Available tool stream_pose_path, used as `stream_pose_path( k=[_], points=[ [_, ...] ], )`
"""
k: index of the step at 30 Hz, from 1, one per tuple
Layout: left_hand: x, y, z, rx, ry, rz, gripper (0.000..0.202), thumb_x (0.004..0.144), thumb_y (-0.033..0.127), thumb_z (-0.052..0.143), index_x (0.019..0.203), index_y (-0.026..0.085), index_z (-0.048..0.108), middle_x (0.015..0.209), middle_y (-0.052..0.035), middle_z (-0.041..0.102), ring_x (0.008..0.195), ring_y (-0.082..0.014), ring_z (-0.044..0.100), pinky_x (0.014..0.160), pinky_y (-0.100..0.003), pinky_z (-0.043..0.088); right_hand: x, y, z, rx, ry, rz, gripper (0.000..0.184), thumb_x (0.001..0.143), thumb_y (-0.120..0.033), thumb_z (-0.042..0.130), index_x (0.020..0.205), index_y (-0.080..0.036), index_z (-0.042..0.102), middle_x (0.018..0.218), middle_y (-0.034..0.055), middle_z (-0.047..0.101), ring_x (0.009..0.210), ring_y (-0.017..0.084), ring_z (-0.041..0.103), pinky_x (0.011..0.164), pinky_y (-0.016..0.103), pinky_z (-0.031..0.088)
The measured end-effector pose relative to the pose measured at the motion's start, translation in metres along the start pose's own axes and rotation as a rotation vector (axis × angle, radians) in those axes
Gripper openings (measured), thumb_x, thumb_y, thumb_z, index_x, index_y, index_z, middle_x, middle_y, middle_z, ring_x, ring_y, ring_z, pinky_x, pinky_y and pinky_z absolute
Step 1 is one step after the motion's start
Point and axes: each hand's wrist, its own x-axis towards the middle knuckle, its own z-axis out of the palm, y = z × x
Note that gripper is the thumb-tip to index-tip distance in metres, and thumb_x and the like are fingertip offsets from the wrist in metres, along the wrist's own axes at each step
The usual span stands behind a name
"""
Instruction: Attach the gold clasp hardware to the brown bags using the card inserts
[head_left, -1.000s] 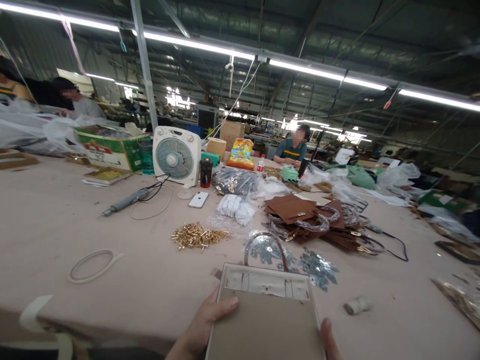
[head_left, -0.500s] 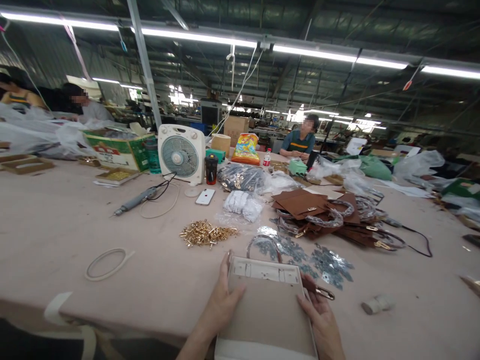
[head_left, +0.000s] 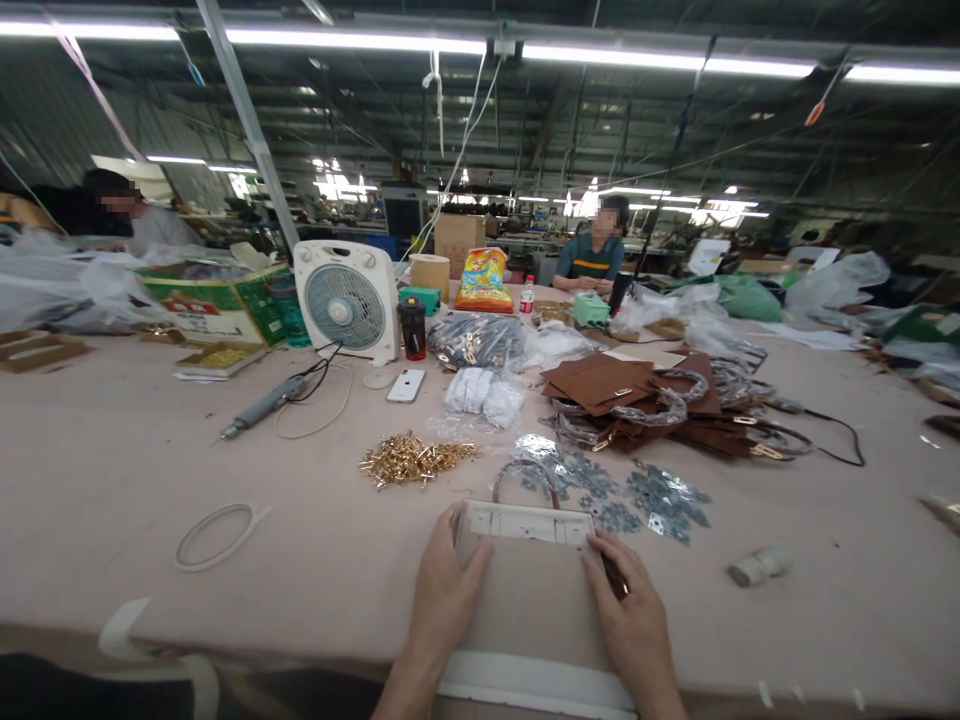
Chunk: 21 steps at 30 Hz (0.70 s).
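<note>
One broad table draped in dull pink-beige cloth (head_left: 112,480) carries everything, with a stack of flat brown leather-like bag pieces (head_left: 600,385) at one o'clock from the hands. Lower, at six o'clock in the view, is the flat, rectangular beige bag body (head_left: 536,600), its near end running out at the bottom; whether its far end rests on the cloth or sits just above is hard to tell. It looks light and board-stiff, likely to stay flat when held by both long edges, though its pale covering may scuff or mark. The left hand (head_left: 448,570) clasps the edge toward ten o'clock and the right hand (head_left: 630,610) the edge toward two, each grip with the thumb on the face and fingers wrapped round the side; those firm edges seem the best hold. At twelve o'clock, beyond the top edge, stands a slim arched brown handle (head_left: 554,488), probably more flexible and a poorer place to steer from. Just below that edge, the whitish strip with dark markings (head_left: 529,524) looks thinner than the panel and is better left unpressed. Smallest, a heap of shiny gold-coloured metal pins (head_left: 416,462) lies between ten and eleven o'clock.
</note>
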Motion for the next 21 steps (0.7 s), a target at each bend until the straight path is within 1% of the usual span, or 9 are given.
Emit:
stream_pose_path(
  k=[2, 5, 8, 10, 12, 14, 17, 19, 21],
  points=[
    [0.0, 0.0, 0.0, 0.017, 0.002, -0.003, 0.061, 0.085, 0.031, 0.071, 0.141, 0.018, 0.053, 0.139, -0.0154, 0.064, 0.134, -0.0341, 0.058, 0.114, -0.051, 0.045, -0.001, -0.001, -0.001, -0.105, 0.002, -0.073, 0.042, 0.096, -0.056, 0.063, 0.111, -0.02, 0.076, 0.132, 0.0145, 0.067, 0.127, 0.033, 0.06, 0.116, 0.053, 0.043],
    [-0.001, -0.002, 0.003, 0.1, 0.059, 0.023, 0.075, 0.087, 0.033, 0.071, 0.153, 0.018, 0.04, 0.146, -0.0179, 0.057, 0.136, -0.0349, 0.055, 0.114, -0.053, 0.045, -0.002, -0.004, -0.002, -0.216, 0.004, -0.15, 0.041, 0.099, -0.055, 0.058, 0.114, -0.02, 0.076, 0.127, 0.0145, 0.069, 0.123, 0.032, 0.062, 0.114, 0.053, 0.044],
    [-0.003, -0.002, 0.005, 0.263, 0.197, 0.166, 0.088, 0.088, 0.034, 0.072, 0.161, 0.021, 0.026, 0.158, -0.0185, 0.044, 0.146, -0.0377, 0.042, 0.12, -0.06, 0.036, -0.003, -0.006, -0.003, -0.281, 0.002, -0.184, 0.042, 0.1, -0.055, 0.057, 0.115, -0.021, 0.076, 0.124, 0.0142, 0.071, 0.12, 0.032, 0.062, 0.111, 0.053, 0.046],
    [-0.004, 0.0, 0.005, 0.356, 0.251, 0.291, 0.084, 0.09, 0.031, 0.071, 0.161, 0.024, 0.028, 0.163, -0.0159, 0.037, 0.151, -0.0387, 0.033, 0.122, -0.064, 0.031, -0.003, -0.007, -0.004, -0.291, -0.001, -0.189, 0.042, 0.101, -0.056, 0.056, 0.115, -0.022, 0.077, 0.122, 0.0139, 0.071, 0.119, 0.032, 0.063, 0.11, 0.052, 0.047],
    [-0.005, 0.002, 0.005, 0.404, 0.201, 0.409, 0.061, 0.095, 0.024, 0.065, 0.153, 0.026, 0.045, 0.162, -0.0118, 0.042, 0.151, -0.0369, 0.033, 0.123, -0.063, 0.033, -0.003, -0.009, -0.004, -0.29, -0.005, -0.189, 0.043, 0.101, -0.056, 0.055, 0.115, -0.022, 0.076, 0.122, 0.0136, 0.072, 0.118, 0.032, 0.064, 0.11, 0.052, 0.048],
    [-0.004, 0.005, 0.008, 0.409, 0.051, 0.517, 0.039, 0.099, 0.016, 0.053, 0.136, 0.026, 0.063, 0.15, -0.0089, 0.056, 0.147, -0.0328, 0.04, 0.121, -0.058, 0.039, -0.002, -0.01, -0.005, -0.291, -0.012, -0.187, 0.042, 0.101, -0.056, 0.054, 0.115, -0.022, 0.076, 0.122, 0.0133, 0.072, 0.118, 0.031, 0.064, 0.11, 0.052, 0.047],
    [-0.002, 0.01, 0.017, 0.389, -0.153, 0.579, 0.035, 0.1, 0.015, 0.052, 0.131, 0.023, 0.067, 0.137, -0.01, 0.066, 0.139, -0.0317, 0.049, 0.116, -0.055, 0.047, -0.002, -0.011, -0.005, -0.29, -0.02, -0.187, 0.041, 0.101, -0.055, 0.054, 0.116, -0.022, 0.074, 0.122, 0.0131, 0.071, 0.119, 0.031, 0.063, 0.11, 0.052, 0.047],
    [-0.001, 0.014, 0.026, 0.408, -0.196, 0.55, 0.041, 0.096, 0.022, 0.064, 0.137, 0.02, 0.063, 0.139, -0.0123, 0.065, 0.137, -0.0353, 0.051, 0.115, -0.059, 0.047, -0.002, -0.011, -0.005, -0.29, -0.023, -0.19, 0.04, 0.102, -0.053, 0.054, 0.117, -0.022, 0.073, 0.123, 0.013, 0.071, 0.119, 0.031, 0.063, 0.11, 0.052, 0.048],
    [0.0, 0.018, 0.034, 0.435, -0.182, 0.523, 0.05, 0.09, 0.028, 0.075, 0.138, 0.019, 0.063, 0.141, -0.0134, 0.064, 0.135, -0.0381, 0.052, 0.114, -0.062, 0.046, -0.002, -0.01, -0.005, -0.29, -0.021, -0.192, 0.038, 0.102, -0.051, 0.053, 0.119, -0.022, 0.072, 0.124, 0.0128, 0.07, 0.119, 0.03, 0.063, 0.109, 0.051, 0.048]
  ],
)
